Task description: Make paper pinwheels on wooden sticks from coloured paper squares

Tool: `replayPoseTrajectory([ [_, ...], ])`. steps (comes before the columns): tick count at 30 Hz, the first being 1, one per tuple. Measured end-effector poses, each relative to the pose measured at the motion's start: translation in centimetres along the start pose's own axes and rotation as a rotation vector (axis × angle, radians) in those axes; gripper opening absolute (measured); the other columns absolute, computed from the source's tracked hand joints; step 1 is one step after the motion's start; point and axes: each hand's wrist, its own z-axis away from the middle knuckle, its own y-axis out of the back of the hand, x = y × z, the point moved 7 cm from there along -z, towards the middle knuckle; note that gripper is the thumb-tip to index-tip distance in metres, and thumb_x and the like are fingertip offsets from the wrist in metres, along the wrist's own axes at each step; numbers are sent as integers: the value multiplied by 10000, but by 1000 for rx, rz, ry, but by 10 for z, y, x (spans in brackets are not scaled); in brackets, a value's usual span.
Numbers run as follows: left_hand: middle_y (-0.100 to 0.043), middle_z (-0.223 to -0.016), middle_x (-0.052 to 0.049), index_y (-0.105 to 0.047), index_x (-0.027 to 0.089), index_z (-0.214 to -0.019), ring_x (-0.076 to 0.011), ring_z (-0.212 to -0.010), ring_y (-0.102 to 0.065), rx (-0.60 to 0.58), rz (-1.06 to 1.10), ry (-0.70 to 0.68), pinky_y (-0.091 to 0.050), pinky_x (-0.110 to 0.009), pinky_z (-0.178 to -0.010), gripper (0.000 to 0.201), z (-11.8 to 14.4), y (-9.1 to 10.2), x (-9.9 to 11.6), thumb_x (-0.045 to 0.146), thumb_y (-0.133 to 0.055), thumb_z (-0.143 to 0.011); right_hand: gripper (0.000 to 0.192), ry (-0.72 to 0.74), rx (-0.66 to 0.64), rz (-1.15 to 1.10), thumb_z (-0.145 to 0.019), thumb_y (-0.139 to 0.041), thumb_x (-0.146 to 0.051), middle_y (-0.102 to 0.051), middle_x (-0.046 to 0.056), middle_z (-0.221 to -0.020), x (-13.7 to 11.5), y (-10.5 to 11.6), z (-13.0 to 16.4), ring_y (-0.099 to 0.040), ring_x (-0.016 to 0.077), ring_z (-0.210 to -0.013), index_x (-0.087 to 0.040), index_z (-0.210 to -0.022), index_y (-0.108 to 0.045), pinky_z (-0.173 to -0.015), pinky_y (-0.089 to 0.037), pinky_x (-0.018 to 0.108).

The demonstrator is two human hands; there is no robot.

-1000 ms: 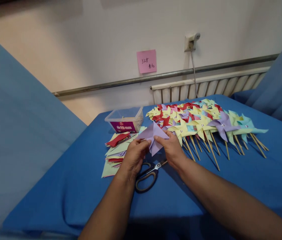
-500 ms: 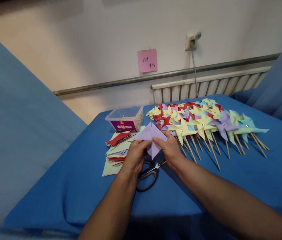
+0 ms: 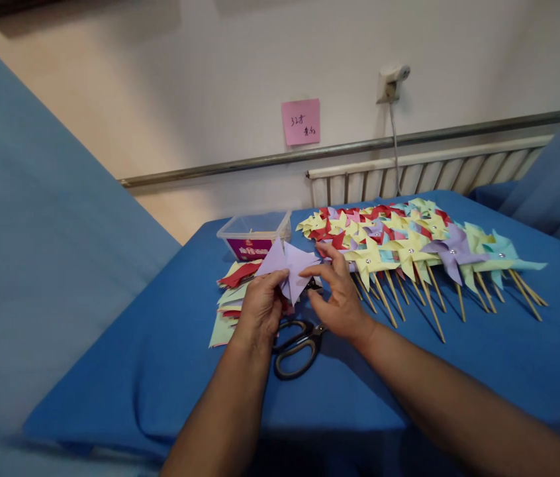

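Note:
A purple paper square (image 3: 292,262) with slits cut in from its corners is pinched at its lower left by my left hand (image 3: 261,305), the thumb lying on top. My right hand (image 3: 338,298) is at the paper's right side with fingers spread apart; one fingertip overlaps the edge, and I cannot tell whether it touches. Below the paper, black-handled scissors (image 3: 296,358) lie on the blue cloth, their blades partly hidden by my right hand. Just left of the paper lies a stack of coloured paper sheets (image 3: 225,324), partly behind my left hand.
A clear plastic box (image 3: 255,225) with a purple label stands behind the paper stack. Many finished paper pinwheels (image 3: 409,245) on wooden sticks cover the right back of the blue-clothed table (image 3: 161,371). A radiator (image 3: 439,172) and pipe run along the wall; blue curtains hang at both sides.
My right hand has let go of the purple paper and opened its fingers. The paper has turned and its slit flaps have parted, still in my left hand.

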Motion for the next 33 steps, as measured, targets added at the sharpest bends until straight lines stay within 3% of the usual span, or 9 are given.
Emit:
replayPoseTrajectory([
  [7,-641,-582,-17,-687,103,-756,-123,-437,-537,-65,-43,15,-390,-228,-384,222,4,-5,-4,226,-772,-591,25,-17,-13,-21,-806,-661,-245,-459,53,-1366,3,-4,0,-440,265,-1282,-242,-803,-686,-1062,-362,460],
  [16,-633,-545,-13,-694,104,-749,-107,-431,-526,-96,-51,64,-404,-219,-426,240,13,-19,-6,196,-797,-552,126,-198,95,-22,-779,-618,-233,-604,93,-1066,27,3,-4,-575,237,-1085,-212,-656,-602,-973,-424,412],
  [21,-632,-551,-12,-682,111,-760,-108,-424,-522,-62,-75,66,-343,-208,-379,282,12,-17,-7,213,-819,-536,124,-226,102,20,-745,-614,-218,-619,92,-1040,27,5,-6,-592,238,-1042,-211,-624,-588,-957,-431,402],
  [33,-653,-573,-19,-689,103,-757,-118,-434,-538,-21,-98,57,-369,-224,-397,309,12,-16,-8,192,-844,-505,126,-178,108,159,-718,-616,-176,-632,76,-1064,23,8,-6,-565,259,-1043,-227,-615,-565,-956,-419,455],
])
